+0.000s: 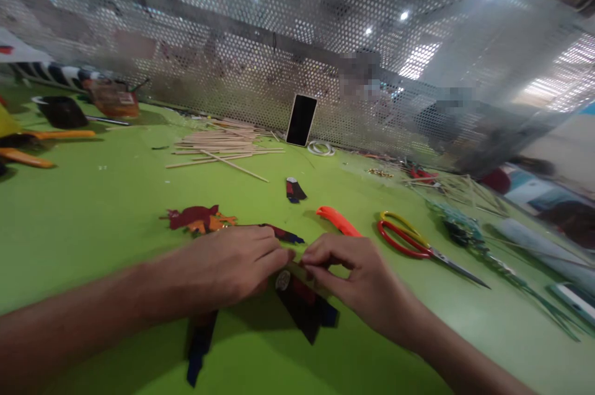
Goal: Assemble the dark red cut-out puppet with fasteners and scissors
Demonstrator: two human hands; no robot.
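My left hand (242, 261) lies over a flat dark cut-out figure, its fingers curled and pressed together on it. Below that hand, a dark piece (202, 345) with a blue end sticks out. Between the hands rests another dark piece (307, 311) with a white round mark and blue tip. My right hand (356, 271) is closed in a pinch close to the left fingertips; a thin pale strip seems to run there, too blurred to name. A maroon and orange cut-out (195, 219) sits just beyond my left hand. An orange-handled cutter (338, 220) lies behind my right hand.
Scissors (409, 240) with red and yellow handles lie at the right. Wooden sticks (223, 144) are piled at the back, near an upright phone (302, 120) and a white tape roll (320, 147). A small cut-out (294, 189) lies mid-table. Perforated metal sheet (260, 41) borders the back.
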